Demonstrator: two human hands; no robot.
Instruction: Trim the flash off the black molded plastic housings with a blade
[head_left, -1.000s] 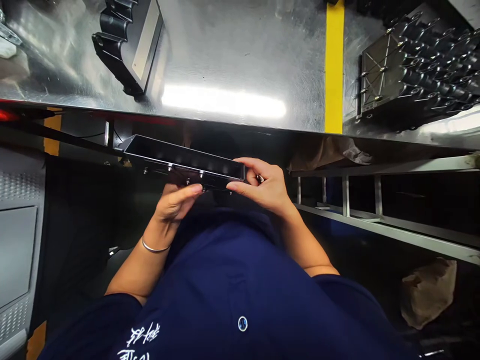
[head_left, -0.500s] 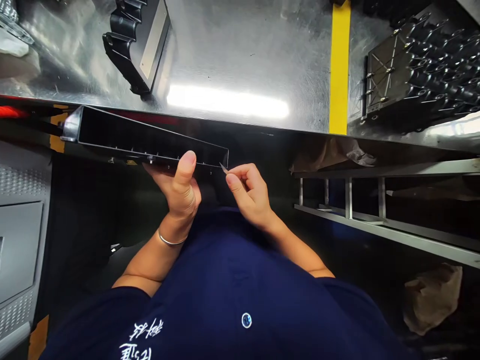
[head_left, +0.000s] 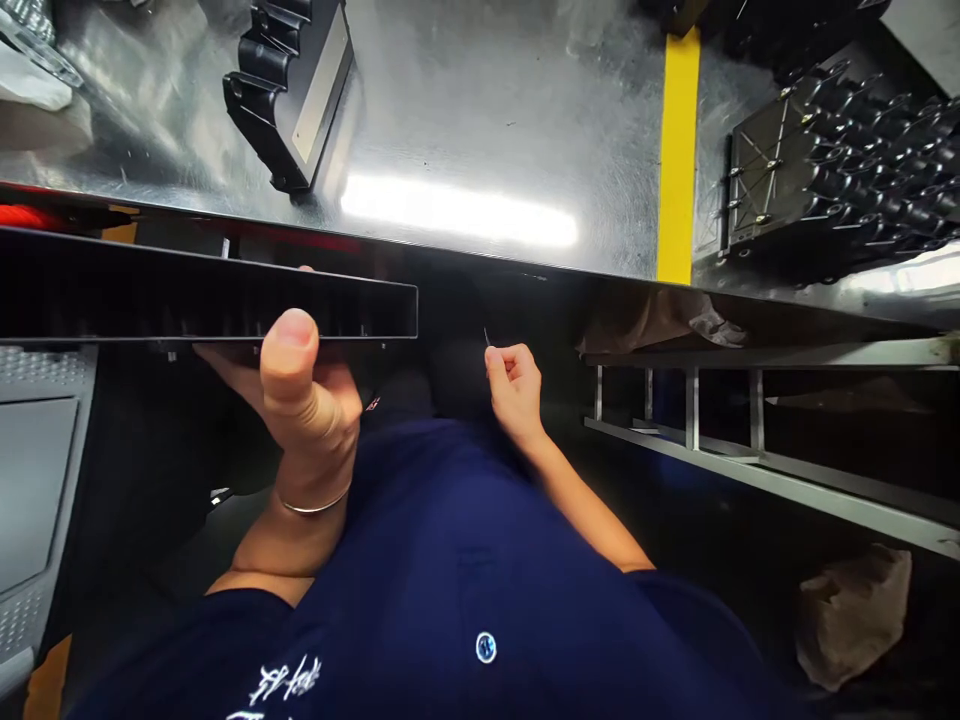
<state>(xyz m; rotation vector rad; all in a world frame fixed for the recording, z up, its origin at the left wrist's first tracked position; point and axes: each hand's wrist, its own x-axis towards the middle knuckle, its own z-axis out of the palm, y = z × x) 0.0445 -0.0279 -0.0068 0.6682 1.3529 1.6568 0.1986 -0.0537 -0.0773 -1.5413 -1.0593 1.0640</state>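
My left hand [head_left: 311, 400] grips a long black plastic part [head_left: 187, 295] from below, its thumb over the near edge. The part is hollow on the side facing me and reaches past the left edge of the view. Apart from it, to the right, my right hand [head_left: 516, 392] pinches a small thin blade [head_left: 487, 337] between thumb and fingertips, its tip pointing up. Only the blade's narrow tip shows; the rest is hidden by the fingers.
On the metal table [head_left: 480, 130] a black ribbed part [head_left: 289, 95] stands at the left. Beyond the yellow tape [head_left: 677, 160] are stacked black parts [head_left: 862, 170]. Below the table edge at right is a metal rack [head_left: 694, 410], with brown paper [head_left: 855, 615] lower down.
My left hand has moved left and closer with the black part, which now looks larger. My right hand has drawn slightly right, and the blade has come away from the part's end.
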